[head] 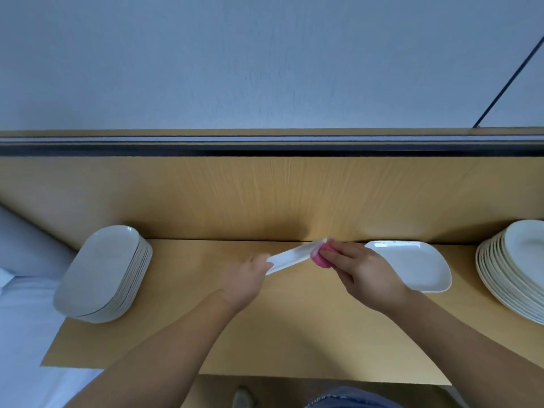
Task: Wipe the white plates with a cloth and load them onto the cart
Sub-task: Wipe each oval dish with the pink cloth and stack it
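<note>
Table [294, 325]: honey-tan wood veneer with a fine straight grain.
Back panel [265, 195], behind the table: same tan, grain in vertical streaks.
Band [265, 146], above that panel: black with a pale grey stripe.
Wall [265, 60], above the table: plain pale blue-grey.
Cable [512, 75], beyond the table's right end: black.
Oblong plate stack [103, 275], table's left end: white, greyish in shade.
Tilted plate [290, 256], over the table's middle: white.
Cloth [319, 259], against that plate: bright pink (the most saturated colour on view).
Single plate [412, 266], right of the table's middle: glossy white.
Round plate stack [515, 269], table's right end: cream.
Fabric [23, 319], left of the table: white to pale grey.
Denim [347, 401], below the table's near edge: blue.
</note>
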A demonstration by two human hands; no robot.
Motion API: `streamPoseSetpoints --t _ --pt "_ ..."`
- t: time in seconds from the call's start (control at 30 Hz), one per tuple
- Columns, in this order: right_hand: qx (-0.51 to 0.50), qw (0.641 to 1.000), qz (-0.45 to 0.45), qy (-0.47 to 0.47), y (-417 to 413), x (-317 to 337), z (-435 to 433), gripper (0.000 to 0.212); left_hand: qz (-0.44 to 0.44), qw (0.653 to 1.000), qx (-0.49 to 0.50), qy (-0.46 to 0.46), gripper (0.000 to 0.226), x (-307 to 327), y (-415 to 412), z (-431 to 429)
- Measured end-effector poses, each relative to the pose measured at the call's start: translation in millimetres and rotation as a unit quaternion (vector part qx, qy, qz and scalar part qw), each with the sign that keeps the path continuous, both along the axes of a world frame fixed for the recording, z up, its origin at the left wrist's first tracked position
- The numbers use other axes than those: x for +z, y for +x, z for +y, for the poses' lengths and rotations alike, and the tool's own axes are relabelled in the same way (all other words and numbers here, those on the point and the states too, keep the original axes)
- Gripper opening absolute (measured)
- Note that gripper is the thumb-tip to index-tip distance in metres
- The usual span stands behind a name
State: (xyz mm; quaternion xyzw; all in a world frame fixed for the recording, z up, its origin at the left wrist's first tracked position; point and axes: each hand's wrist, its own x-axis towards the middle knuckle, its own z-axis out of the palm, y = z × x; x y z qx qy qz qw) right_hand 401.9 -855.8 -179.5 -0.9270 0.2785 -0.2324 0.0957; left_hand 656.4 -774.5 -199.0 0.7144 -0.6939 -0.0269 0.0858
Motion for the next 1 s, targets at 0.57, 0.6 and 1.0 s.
streamPoseSetpoints --t 0.57,0.6,1.0 --pt "-0.014 0.999 -0.03 -0.029 4.8 -10.8 5.7 0.034 0.276 0.957 0.062 0.059 0.025 15.2 -4.0 4.3" --pt "-0.014 0.999 -0.027 -0.029 6.1 -12.2 6.9 0.035 0.278 0.956 0.063 0.076 0.024 13.8 -2.5 4.2" --pt "-0.002 0.999 0.037 -0.007 27.5 -29.9 0.9 0.047 0.306 0.908 0.069 0.277 0.036 17.8 17.1 -4.7"
